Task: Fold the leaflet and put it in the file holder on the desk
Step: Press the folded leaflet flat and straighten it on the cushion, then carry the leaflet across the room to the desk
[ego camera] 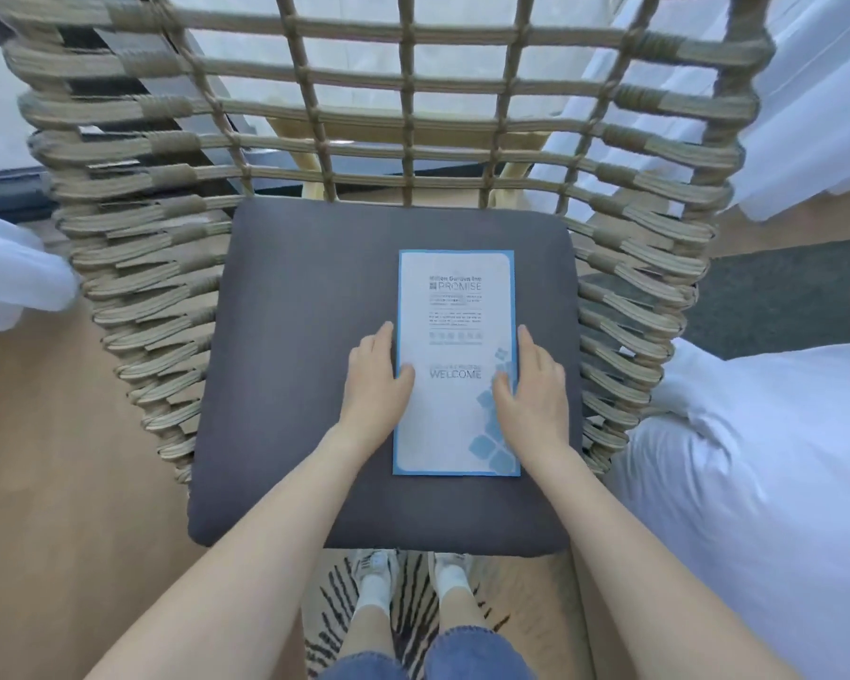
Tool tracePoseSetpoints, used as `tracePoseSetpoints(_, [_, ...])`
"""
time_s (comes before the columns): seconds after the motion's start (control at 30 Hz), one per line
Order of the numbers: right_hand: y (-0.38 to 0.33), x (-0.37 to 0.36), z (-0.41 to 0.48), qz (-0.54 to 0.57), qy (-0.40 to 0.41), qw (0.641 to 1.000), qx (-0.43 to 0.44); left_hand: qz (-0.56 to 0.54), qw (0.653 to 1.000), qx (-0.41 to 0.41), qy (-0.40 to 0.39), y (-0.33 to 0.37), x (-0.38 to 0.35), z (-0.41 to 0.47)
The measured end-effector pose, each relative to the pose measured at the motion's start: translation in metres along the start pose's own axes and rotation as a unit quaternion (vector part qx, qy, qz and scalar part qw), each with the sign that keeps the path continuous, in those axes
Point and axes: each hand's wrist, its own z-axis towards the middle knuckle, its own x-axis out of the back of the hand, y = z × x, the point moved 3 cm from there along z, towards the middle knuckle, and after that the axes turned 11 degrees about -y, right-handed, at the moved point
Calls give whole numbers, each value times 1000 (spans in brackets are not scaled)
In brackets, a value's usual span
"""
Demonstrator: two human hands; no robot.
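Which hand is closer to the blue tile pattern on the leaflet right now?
Right. The right hand lies along the leaflet's right edge, its thumb over the blue tile pattern. The left hand rests at the opposite, left edge, across the page from it.

The leaflet [455,360] lying on the grey chair cushion [305,385] reads "PROMISE" in large letters near its top, under a blurred line ending in "Inn", and "WELCOME" lower down; its smaller print is illegible.
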Motion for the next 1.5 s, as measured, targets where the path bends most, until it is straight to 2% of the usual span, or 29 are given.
tracePoseSetpoints(0.07, [-2, -7, 8, -43, -14, 999, 2, -87, 995, 53, 11, 1, -7, 9])
tracePoseSetpoints(0.17, [-3, -18, 11, -41, -34, 999, 4, -186, 981, 62, 9, 0, -17, 11])
tracePoseSetpoints(0.33, [3, -16, 10, 114, -63, 991, -15, -255, 966, 2, -45, -2, -18, -1])
tracePoseSetpoints(0.63, [-13, 44, -34, 297, -108, 947, -48, -347, 934, 8, -88, 25, 35, -59])
tracePoseSetpoints(0.77, [-50, 104, -81, 349, -131, 928, -18, -357, 929, -14, -93, 67, 80, -108])
tracePoseSetpoints(1.0, [-120, 238, -166, 417, -75, 904, 54, -378, 915, -100, -95, 180, 162, -189])
tracePoseSetpoints(1.2, [-182, 346, -223, 429, -56, 886, 163, -401, 890, -195, -92, 277, 234, -250])
tracePoseSetpoints(1.37, [-226, 402, -257, 417, -14, 873, 252, -413, 870, -266, -38, 332, 284, -291])
tracePoseSetpoints(1.5, [-242, 416, -277, 432, -2, 857, 279, -420, 855, -302, -17, 341, 291, -320])
